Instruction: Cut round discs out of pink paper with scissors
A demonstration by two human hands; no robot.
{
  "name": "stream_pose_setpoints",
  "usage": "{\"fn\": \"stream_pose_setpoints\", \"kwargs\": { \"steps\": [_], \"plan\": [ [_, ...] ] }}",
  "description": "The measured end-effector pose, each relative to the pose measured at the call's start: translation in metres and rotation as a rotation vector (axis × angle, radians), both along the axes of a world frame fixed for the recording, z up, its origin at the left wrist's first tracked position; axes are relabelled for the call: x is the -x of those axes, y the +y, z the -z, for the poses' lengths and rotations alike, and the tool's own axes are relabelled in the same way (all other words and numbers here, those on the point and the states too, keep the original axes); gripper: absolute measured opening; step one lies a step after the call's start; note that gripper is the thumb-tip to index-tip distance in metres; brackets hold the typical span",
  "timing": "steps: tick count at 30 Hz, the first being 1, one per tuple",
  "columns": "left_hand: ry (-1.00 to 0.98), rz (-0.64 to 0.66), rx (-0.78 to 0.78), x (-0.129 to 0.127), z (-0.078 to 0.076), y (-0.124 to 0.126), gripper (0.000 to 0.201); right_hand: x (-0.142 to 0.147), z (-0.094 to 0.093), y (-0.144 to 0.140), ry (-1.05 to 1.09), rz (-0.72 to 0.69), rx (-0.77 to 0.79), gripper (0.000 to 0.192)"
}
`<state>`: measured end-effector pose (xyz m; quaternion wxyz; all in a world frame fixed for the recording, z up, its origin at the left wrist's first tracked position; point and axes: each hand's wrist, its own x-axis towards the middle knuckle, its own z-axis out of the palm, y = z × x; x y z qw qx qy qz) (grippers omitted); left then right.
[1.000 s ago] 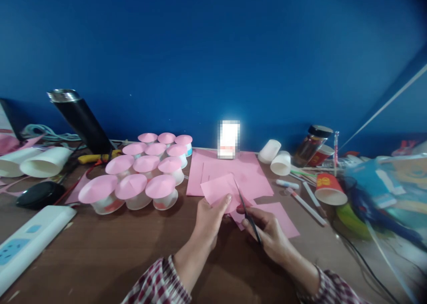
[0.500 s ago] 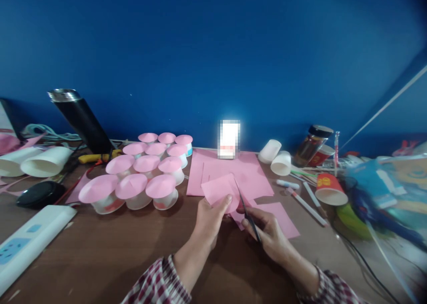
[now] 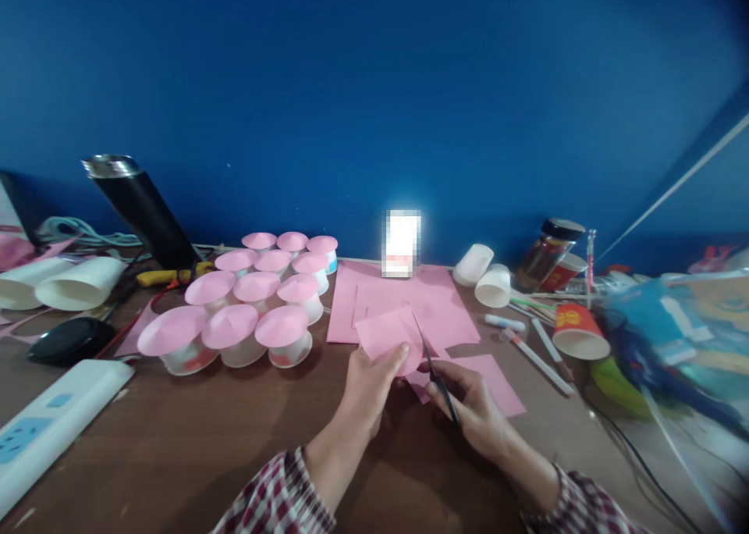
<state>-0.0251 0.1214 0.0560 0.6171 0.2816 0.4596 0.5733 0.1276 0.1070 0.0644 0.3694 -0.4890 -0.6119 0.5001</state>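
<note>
Two hands work at the table's middle: the left hand [image 3: 370, 379] pinches a pink paper piece [image 3: 389, 333] by its near edge, and the right hand [image 3: 468, 407] grips scissors [image 3: 431, 364] whose blades meet that paper. Under them lie pink sheets [image 3: 409, 296]. Twelve pink-topped cups [image 3: 246, 307] crowd the left; markers [image 3: 535, 354] and a red cup [image 3: 576, 331] lie right.

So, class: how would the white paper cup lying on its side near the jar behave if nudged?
The white paper cup lies on its side, so it would probably roll, likely in a curve given its taper. It looks thin and empty, so probably light and easily crushed.
</note>
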Motion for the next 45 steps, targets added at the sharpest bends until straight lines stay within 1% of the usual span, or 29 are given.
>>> {"fn": "stream_pose_setpoints", "kwargs": {
  "steps": [3, 7, 12, 16, 28, 34, 39, 45],
  "plan": [
    [0.002, 0.000, 0.000, -0.0001, -0.0002, -0.0002, 0.036, 0.0002, -0.0016, 0.0000, -0.007, 0.001, 0.004, 0.049],
    [-0.007, 0.009, -0.011, -0.0004, -0.0002, -0.0005, 0.037, -0.0008, -0.0015, 0.0004, -0.025, -0.005, -0.017, 0.047],
    [0.008, 0.012, -0.009, -0.0004, 0.0001, -0.0001, 0.035, -0.0006, -0.0043, 0.0008, -0.020, -0.010, 0.019, 0.049],
    [0.010, 0.025, -0.021, -0.0001, 0.0020, 0.0003, 0.033, -0.0001, -0.0059, 0.0010, -0.017, -0.011, 0.013, 0.048],
    [-0.004, 0.021, -0.034, 0.0009, 0.0008, 0.0001, 0.036, -0.0003, -0.0043, 0.0003, -0.004, -0.028, 0.044, 0.049],
    [-0.002, 0.017, -0.022, 0.0006, -0.0031, -0.0009, 0.033, -0.0005, -0.0033, 0.0003, -0.011, -0.029, 0.019, 0.047],
    [0.022, 0.010, -0.033, 0.0015, -0.0022, 0.0001, 0.032, -0.0002, -0.0045, 0.0013, -0.021, -0.031, 0.028, 0.049],
    [0.039, 0.035, -0.023, 0.0017, -0.0023, -0.0001, 0.032, -0.0025, 0.0002, 0.0008, -0.009, -0.032, 0.037, 0.047]
  ]
}}
